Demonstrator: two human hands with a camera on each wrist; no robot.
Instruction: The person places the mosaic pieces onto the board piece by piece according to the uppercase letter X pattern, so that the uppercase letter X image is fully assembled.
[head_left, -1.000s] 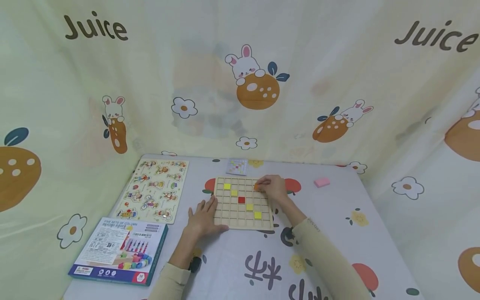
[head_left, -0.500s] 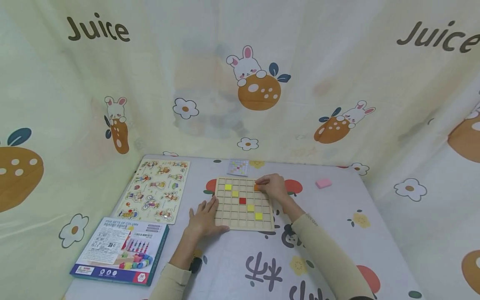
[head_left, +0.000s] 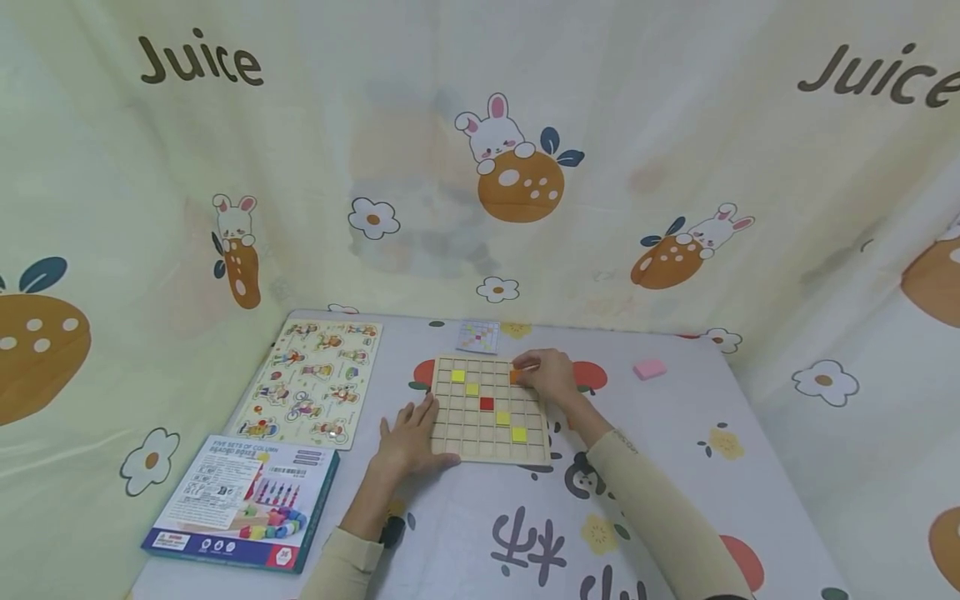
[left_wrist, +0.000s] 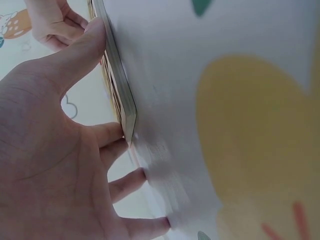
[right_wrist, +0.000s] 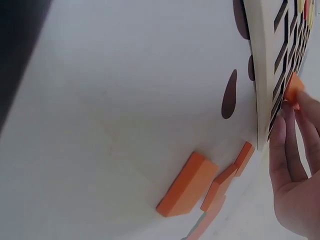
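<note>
A square wooden grid board (head_left: pixel 472 432) lies on the table, with yellow tiles (head_left: pixel 503 418) and one red tile (head_left: pixel 487 404) in a diagonal line of its cells. My left hand (head_left: pixel 407 442) rests against the board's lower left corner, fingers spread along the left side and thumb at the near edge. At the upper right cells, my right hand (head_left: pixel 551 377) pinches an orange tile (right_wrist: pixel 294 90). That tile looks tilted over the grid in the right wrist view, and the fingers partly hide it in the head view.
Several loose orange tiles (right_wrist: pixel 187 185) lie beside the board, under the right arm. A small pattern card (head_left: pixel 478 337) sits behind it. Leftward are a cartoon picture board (head_left: pixel 307 387) and a boxed bead set (head_left: pixel 240 504). A pink block (head_left: pixel 649 369) lies far right.
The head view has shifted slightly. Both hands stay in nearly the same places, the right one still at the orange tile over the upper right cells.
</note>
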